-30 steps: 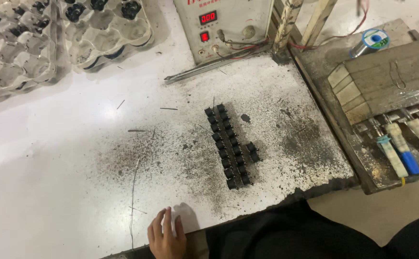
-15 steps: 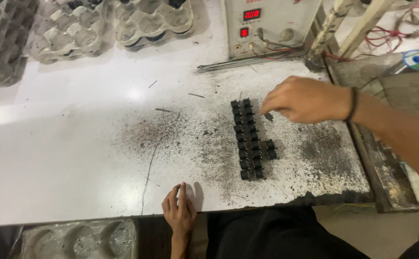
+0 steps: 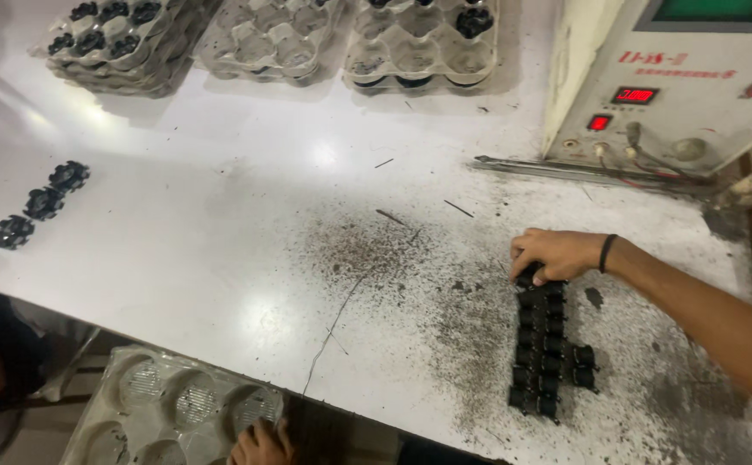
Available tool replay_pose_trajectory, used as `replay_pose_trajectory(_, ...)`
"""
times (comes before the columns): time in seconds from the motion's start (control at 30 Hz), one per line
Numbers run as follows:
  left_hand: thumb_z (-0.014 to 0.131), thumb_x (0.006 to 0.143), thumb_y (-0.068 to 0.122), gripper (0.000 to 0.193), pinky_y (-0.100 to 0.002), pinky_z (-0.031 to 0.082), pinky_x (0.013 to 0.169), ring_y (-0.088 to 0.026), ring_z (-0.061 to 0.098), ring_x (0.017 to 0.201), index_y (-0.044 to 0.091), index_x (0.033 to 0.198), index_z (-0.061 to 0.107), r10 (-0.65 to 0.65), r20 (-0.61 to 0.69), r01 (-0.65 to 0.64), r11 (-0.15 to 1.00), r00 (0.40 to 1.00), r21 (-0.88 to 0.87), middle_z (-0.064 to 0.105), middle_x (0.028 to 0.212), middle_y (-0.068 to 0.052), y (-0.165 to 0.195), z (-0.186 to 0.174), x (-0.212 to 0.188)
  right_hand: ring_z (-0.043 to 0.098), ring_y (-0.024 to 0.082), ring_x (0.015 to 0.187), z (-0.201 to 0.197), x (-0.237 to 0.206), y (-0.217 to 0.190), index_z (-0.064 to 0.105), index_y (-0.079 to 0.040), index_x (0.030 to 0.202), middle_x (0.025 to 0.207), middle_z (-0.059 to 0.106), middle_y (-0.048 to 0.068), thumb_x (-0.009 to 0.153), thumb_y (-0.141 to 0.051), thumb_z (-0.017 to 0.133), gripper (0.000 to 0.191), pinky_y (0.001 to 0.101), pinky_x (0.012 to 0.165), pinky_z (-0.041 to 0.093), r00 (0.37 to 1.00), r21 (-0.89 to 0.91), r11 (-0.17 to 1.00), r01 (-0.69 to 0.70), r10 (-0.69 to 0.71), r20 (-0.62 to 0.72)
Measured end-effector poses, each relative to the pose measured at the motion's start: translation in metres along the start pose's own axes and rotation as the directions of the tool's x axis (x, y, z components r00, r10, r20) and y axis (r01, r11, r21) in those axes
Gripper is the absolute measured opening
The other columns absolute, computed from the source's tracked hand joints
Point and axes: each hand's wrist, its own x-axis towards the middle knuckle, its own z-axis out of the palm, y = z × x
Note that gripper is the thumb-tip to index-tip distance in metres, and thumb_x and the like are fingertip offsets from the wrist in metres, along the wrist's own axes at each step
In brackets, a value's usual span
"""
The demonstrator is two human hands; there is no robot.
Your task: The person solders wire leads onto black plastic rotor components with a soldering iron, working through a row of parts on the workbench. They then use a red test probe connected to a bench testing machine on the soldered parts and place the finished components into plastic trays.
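Up top, a white machine (image 3: 677, 95) shows red lit displays; clear trays (image 3: 264, 39) hold a few black parts. Nearer, the right hand (image 3: 557, 254) pinches the top of the black block row (image 3: 544, 344) on the sooty table (image 3: 221, 241). Below, the left hand (image 3: 259, 443), partly cut off, grips an empty tray (image 3: 160, 409).

black parts (image 3: 546, 344), white table (image 3: 221, 241) speckled with dark dust, grey trays (image 3: 264, 39)
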Motion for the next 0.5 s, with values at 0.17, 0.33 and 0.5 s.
replay_pose_trajectory(0.17, 0.072, 0.077, 0.031, 0.03, -0.048, 0.051, 0.075, -0.031, 0.067, 0.085, 0.018, 0.103, 0.08, 0.081, -0.014, -0.082, 0.967, 0.997, -0.24, 0.07, 0.097, -0.006, -0.008, 0.013, 0.008, 0.054, 0.019, 0.117, -0.011, 0.019, -0.014, 0.072, -0.029, 0.13, 0.113, 0.062, -0.001, 0.085, -0.028, 0.077, 0.046, 0.036, 0.107, 0.047, 0.981, -0.031, 0.98, -0.195, 0.195, 0.009)
replay_pose_trajectory(0.33, 0.07, 0.093, 0.027, 0.017, -0.043, 0.052, 0.077, -0.028, 0.066, 0.087, 0.017, 0.102, 0.079, -0.05, 0.082, 0.08, 0.906, 0.995, -0.415, 0.069, 0.096, -0.002, -0.007, -0.007, 0.002, 0.058, 0.02, 0.113, -0.005, 0.022, -0.029, 0.073, -0.024, 0.125, 0.112, 0.064, -0.001, 0.083, -0.027, 0.078, 0.042, 0.0383, 0.105, 0.048, 0.975, -0.011, 0.975, -0.223, 0.223, -0.011)
replay_pose_trajectory(0.5, 0.069, 0.089, 0.025, 0.021, -0.044, 0.052, 0.079, -0.03, 0.066, 0.091, 0.013, 0.103, 0.078, 0.004, -0.015, -0.01, 0.926, 1.0, -0.377, 0.071, 0.101, -0.005, -0.004, -0.036, -0.001, 0.058, 0.021, 0.112, 0.006, 0.015, -0.03, 0.073, -0.022, 0.125, 0.112, 0.064, 0.0, 0.084, -0.025, 0.078, 0.042, 0.0391, 0.103, 0.049, 0.976, -0.029, 0.976, -0.217, 0.216, -0.036)
